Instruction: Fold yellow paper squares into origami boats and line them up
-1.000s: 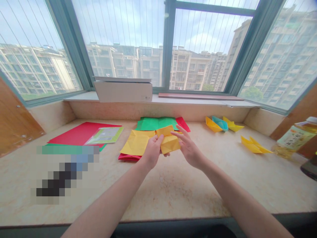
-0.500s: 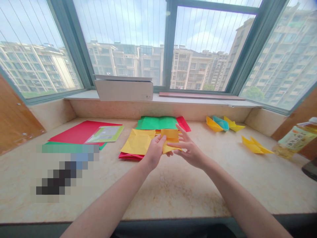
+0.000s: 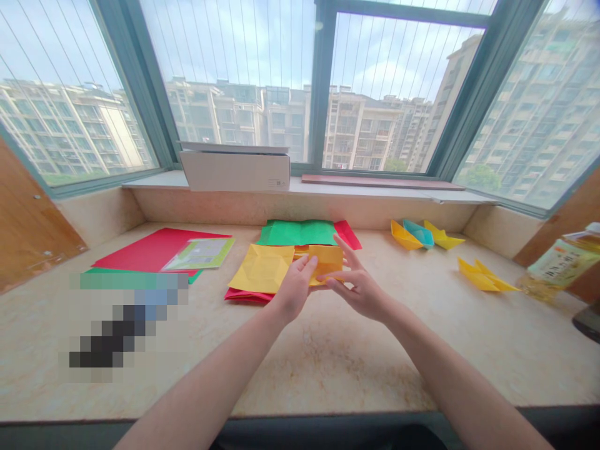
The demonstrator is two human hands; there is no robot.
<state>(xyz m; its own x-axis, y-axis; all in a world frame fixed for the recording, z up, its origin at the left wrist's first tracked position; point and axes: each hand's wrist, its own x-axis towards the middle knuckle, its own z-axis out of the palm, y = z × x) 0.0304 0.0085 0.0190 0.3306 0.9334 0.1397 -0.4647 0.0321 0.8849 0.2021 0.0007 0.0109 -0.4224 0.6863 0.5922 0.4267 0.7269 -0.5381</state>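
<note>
Between my two hands is a small folded piece of yellow paper (image 3: 327, 259), raised above the counter. My left hand (image 3: 296, 284) pinches its left side, thumb on top and fingers behind. My right hand (image 3: 357, 281) grips its lower right edge between thumb and fingers, with the index finger stretched up along the right side. Left of the hands, a creased yellow sheet (image 3: 262, 265) lies over red paper (image 3: 248, 297). Behind them rest a creased green sheet (image 3: 297, 232) and another red piece (image 3: 347, 235).
Folded paper boats, a yellow one (image 3: 404, 235), a blue one (image 3: 419, 234) and more yellow ones (image 3: 482, 275), stand at the right. A bottle (image 3: 562, 259) is at the far right. Red sheets (image 3: 135, 251) and a clear packet (image 3: 199, 253) lie left. A white box (image 3: 237, 170) sits on the sill.
The folded yellow paper's lower flap, which stuck out before, now lies closer to the rest. My right thumb and fingers have closed in on its lower edge.
</note>
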